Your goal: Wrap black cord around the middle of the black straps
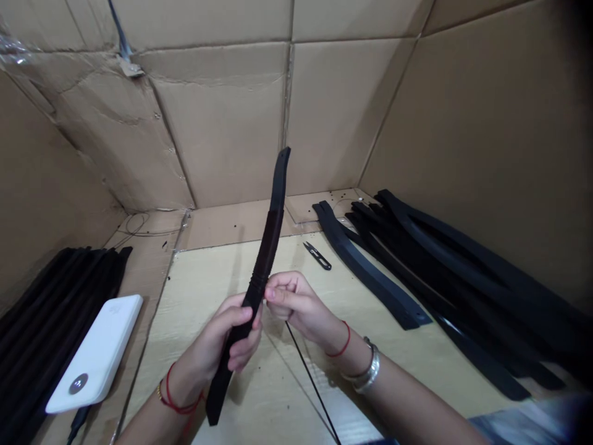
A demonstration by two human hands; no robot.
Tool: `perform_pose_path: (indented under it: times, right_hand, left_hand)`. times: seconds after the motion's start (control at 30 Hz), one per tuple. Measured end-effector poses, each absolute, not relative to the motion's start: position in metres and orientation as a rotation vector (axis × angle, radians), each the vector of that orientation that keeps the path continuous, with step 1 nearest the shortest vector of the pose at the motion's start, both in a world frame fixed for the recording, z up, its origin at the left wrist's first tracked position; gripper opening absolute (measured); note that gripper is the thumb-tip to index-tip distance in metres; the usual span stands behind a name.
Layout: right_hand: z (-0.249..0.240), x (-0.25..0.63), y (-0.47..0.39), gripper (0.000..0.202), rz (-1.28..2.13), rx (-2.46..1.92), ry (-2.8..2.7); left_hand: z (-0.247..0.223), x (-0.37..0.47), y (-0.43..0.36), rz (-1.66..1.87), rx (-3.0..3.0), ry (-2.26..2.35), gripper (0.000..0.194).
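well, works inside a box-like space of brown cardboard walls (pixel 231 123), taped along the seams, with a pale board (pixel 185 334) across the floor. has within those walls a packed row of dark strips (pixel 50 303) and a white device (pixel 102 346) at left, small black snips (pixel 315 253) behind the hands, and a heap of black strips (pixel 463 290) at right. holds over the board one curved strip (pixel 269 247), slim and black, tilted, with a small hole near the tip, a brownish wrapped stretch and ridged coils lower down. clamps it below the coils, left hand (pixel 236 337) closed around. pinches beside the coils, right hand (pixel 296 303) closed on a dark cord (pixel 309 371) trailing downward.
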State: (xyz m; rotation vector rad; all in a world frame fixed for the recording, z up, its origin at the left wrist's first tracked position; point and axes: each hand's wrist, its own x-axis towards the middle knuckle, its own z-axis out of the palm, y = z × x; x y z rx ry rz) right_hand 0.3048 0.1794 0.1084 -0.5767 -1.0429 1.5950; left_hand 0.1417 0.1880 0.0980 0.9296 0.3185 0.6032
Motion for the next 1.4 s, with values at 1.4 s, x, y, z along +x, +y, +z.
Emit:
perform_pose_path:
  times: [1.4]
  right_hand:
    - [0.104, 0.296, 0.185, 0.030, 1.433, -0.849, -1.100]
  left_hand:
    - [0.093, 0.160, 0.192, 0.706, 0.740, 0.370, 0.060]
